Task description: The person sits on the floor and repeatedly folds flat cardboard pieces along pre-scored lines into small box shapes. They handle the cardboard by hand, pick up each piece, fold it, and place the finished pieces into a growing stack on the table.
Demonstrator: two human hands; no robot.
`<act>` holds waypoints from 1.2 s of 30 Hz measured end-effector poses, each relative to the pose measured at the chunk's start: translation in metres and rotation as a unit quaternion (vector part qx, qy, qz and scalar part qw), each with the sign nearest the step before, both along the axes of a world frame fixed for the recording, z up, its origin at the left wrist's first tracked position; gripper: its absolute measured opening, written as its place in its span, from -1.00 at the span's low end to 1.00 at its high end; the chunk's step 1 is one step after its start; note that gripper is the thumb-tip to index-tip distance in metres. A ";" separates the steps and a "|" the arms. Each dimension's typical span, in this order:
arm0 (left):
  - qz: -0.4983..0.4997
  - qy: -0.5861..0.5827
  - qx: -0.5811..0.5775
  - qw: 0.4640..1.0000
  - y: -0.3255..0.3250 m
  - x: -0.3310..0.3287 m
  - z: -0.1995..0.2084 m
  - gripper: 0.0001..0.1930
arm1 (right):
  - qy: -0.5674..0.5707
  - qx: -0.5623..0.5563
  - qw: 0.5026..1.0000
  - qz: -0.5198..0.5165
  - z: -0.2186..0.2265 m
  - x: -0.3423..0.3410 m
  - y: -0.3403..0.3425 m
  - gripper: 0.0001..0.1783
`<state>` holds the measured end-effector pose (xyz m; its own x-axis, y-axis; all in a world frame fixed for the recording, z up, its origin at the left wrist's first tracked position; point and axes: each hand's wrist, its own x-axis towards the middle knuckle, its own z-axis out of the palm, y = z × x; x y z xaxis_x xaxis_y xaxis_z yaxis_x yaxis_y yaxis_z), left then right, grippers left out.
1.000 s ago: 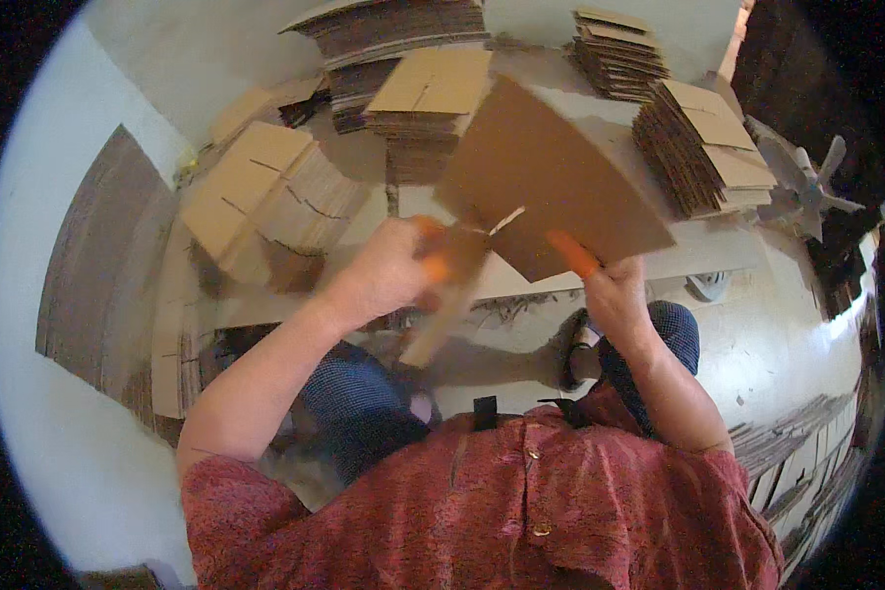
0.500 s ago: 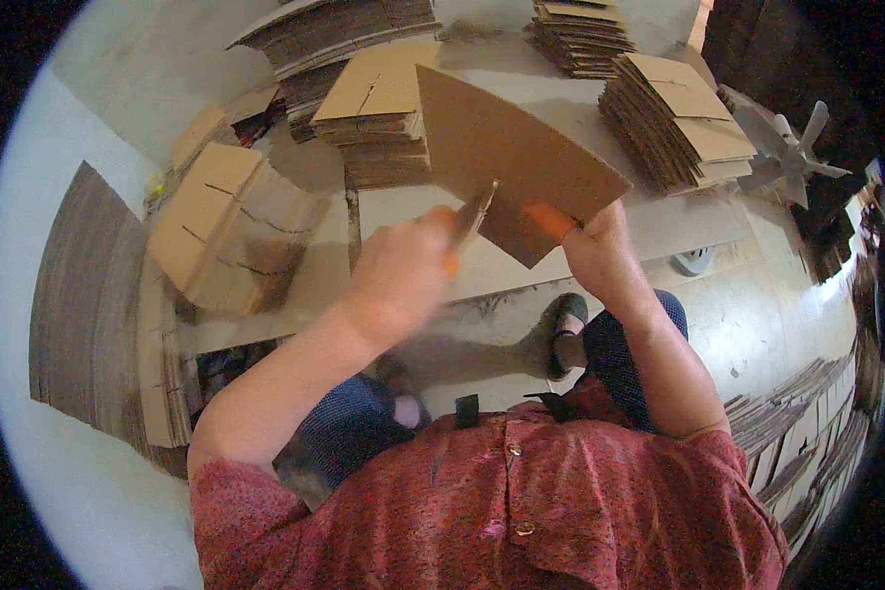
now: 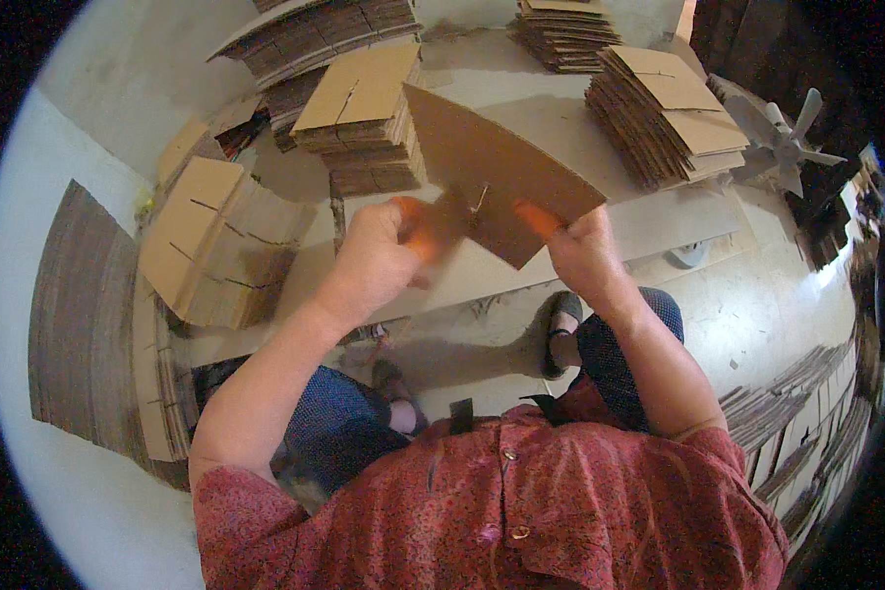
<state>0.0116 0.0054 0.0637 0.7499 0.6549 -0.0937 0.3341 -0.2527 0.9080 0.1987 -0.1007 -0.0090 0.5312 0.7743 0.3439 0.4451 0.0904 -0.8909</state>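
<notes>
The left hand seems to be working at the slotted cardboard sheet, tilted above the table; next likely calls for a steady right hand, pinching its right end. Left fingers curl, blur hiding their grip. The sheet's long axis slants down rightward.

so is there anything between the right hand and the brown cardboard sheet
Only the orange covering on its fingers: the right hand grips the brown cardboard sheet near its right corner, with no other object visible between them.

The cardboard sheet has tilted, its face showing narrower.
</notes>
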 end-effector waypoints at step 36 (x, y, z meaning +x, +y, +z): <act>0.045 0.005 0.431 0.901 0.194 0.019 -0.025 -0.62 | -0.121 -0.090 0.989 -0.011 -0.041 0.046 0.031 -0.57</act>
